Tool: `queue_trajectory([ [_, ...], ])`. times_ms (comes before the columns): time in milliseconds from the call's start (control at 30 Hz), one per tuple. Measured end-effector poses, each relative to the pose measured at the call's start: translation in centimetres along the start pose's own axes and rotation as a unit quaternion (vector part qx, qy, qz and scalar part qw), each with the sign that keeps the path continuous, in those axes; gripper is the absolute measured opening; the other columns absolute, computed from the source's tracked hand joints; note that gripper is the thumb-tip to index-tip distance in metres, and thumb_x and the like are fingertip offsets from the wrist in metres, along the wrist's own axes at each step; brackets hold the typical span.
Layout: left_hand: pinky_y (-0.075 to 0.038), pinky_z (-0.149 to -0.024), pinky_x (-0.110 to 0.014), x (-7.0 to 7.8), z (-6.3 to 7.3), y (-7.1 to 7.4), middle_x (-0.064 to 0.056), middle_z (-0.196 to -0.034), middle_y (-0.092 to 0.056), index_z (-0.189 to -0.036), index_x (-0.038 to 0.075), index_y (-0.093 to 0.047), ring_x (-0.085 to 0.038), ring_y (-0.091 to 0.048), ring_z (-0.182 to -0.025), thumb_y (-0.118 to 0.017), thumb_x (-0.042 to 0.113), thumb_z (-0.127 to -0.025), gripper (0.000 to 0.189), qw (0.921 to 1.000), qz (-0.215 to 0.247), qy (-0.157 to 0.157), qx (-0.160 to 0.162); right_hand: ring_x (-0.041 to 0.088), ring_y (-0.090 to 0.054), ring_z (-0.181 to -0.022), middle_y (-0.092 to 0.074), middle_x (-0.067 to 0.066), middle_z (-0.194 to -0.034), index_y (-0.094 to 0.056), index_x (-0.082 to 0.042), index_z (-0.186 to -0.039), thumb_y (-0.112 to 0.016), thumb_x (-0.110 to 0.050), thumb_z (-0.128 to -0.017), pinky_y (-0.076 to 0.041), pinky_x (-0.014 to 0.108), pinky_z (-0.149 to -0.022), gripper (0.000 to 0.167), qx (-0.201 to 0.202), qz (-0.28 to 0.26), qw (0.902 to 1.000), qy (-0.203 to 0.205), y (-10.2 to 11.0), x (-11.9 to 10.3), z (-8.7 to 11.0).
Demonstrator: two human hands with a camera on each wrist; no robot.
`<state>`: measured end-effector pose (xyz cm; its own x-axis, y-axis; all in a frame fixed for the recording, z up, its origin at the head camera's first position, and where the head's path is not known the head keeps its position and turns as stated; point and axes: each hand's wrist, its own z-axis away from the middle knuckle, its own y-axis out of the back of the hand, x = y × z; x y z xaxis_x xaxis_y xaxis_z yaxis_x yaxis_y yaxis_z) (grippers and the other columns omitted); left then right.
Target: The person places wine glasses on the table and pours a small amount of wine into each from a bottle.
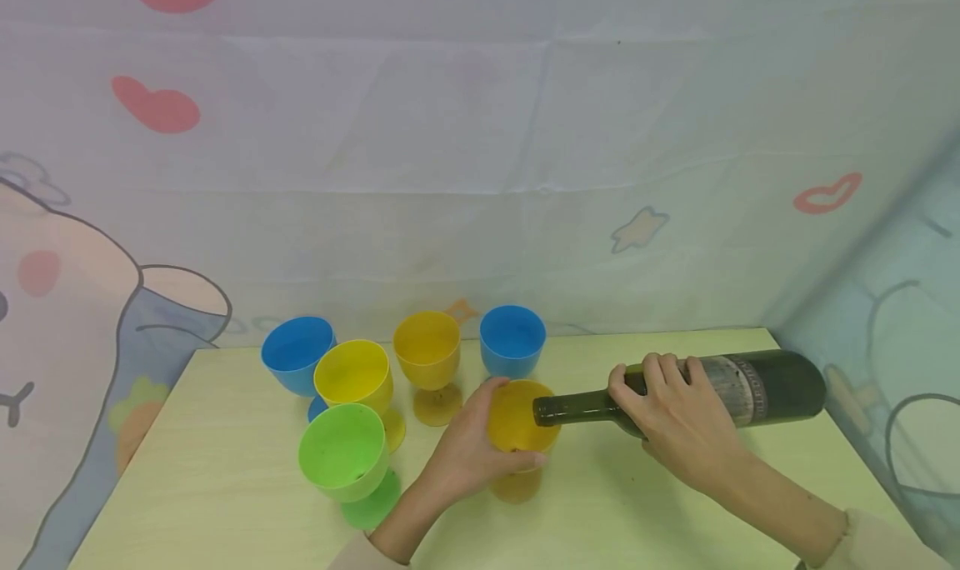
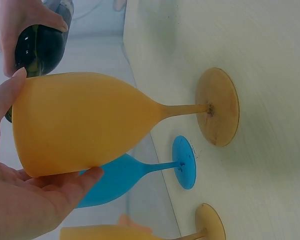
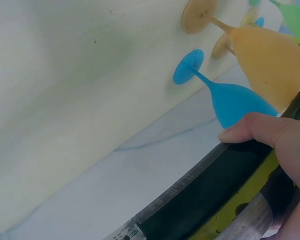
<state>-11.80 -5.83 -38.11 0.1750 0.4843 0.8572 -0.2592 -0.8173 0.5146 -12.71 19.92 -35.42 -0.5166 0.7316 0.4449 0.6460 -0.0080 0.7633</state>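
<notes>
My left hand (image 1: 476,445) grips the bowl of an orange-yellow goblet (image 2: 85,125), thumb and fingers on either side. The goblet stands upright, its round foot (image 2: 217,107) on the table. In my right hand (image 1: 678,416) is a dark green wine bottle (image 1: 783,387) with a worn label, held near its shoulder. It lies almost level, neck to the left, with the mouth (image 1: 546,411) over the goblet's rim. No liquid can be made out. Just behind the held goblet stands a blue goblet (image 1: 512,342).
Left of my hand stand a second orange-yellow goblet (image 1: 427,350), a yellow goblet (image 1: 354,378), a green goblet (image 1: 343,453) and another blue goblet (image 1: 298,353), close together. The pale table (image 1: 225,470) ends at a printed cloth backdrop (image 1: 450,137), which also hangs on the right.
</notes>
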Motion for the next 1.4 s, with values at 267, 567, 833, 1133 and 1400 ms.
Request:
queue_trajectory([
  [267, -0.038, -0.093, -0.047, -0.06, 0.02, -0.05, -0.010, -0.131, -0.046, -0.135, 0.006, -0.035, -0.028, -0.045, -0.114, -0.081, 0.035, -0.065, 0.088, 1.0000, -0.004, -0.006, 0.004, 0.038, -0.048, -0.067, -0.046, 0.023, -0.076, -0.044, -0.005, -0.104, -0.073, -0.013, -0.055, -0.044, 0.048, -0.057, 0.057, -0.014, 0.005, 0.9999, 0.003, 0.21, -0.05, -0.15],
  [567, -0.037, -0.094, -0.048, -0.23, -0.07, -0.02, -0.011, -0.131, -0.045, -0.135, 0.005, -0.035, -0.028, -0.045, -0.115, -0.081, 0.036, -0.065, 0.090, 0.9999, -0.003, -0.014, 0.004, 0.038, -0.046, -0.066, -0.046, 0.024, -0.076, -0.045, -0.004, -0.104, -0.069, -0.008, -0.058, -0.043, 0.048, -0.055, 0.052, -0.007, -0.001, 1.0000, 0.007, 0.07, 0.00, -0.21],
  [833, -0.038, -0.094, -0.047, -0.36, -0.05, -0.07, -0.010, -0.131, -0.046, -0.135, 0.006, -0.035, -0.027, -0.045, -0.115, -0.081, 0.035, -0.065, 0.089, 0.9998, -0.004, -0.017, 0.005, 0.038, -0.046, -0.065, -0.046, 0.024, -0.076, -0.045, -0.004, -0.104, -0.070, -0.007, -0.058, -0.042, 0.049, -0.054, 0.052, -0.006, 0.001, 1.0000, 0.008, 0.09, 0.01, -0.17],
  [1133, -0.038, -0.093, -0.047, -0.44, -0.06, -0.06, -0.010, -0.130, -0.046, -0.136, 0.006, -0.034, -0.027, -0.046, -0.114, -0.081, 0.035, -0.065, 0.089, 0.9998, -0.003, -0.019, 0.005, 0.038, -0.046, -0.066, -0.046, 0.025, -0.077, -0.045, -0.004, -0.104, -0.070, -0.007, -0.059, -0.042, 0.049, -0.054, 0.051, -0.011, 0.001, 0.9999, 0.008, 0.21, -0.02, -0.29],
  [1400, -0.038, -0.094, -0.048, -0.43, -0.05, -0.04, -0.011, -0.131, -0.045, -0.136, 0.006, -0.034, -0.027, -0.045, -0.115, -0.081, 0.035, -0.066, 0.089, 0.9999, -0.001, -0.016, 0.002, 0.038, -0.047, -0.067, -0.047, 0.025, -0.077, -0.045, -0.004, -0.103, -0.073, -0.010, -0.060, -0.043, 0.048, -0.055, 0.053, -0.021, 0.004, 0.9998, 0.005, 0.35, -0.12, -0.33],
])
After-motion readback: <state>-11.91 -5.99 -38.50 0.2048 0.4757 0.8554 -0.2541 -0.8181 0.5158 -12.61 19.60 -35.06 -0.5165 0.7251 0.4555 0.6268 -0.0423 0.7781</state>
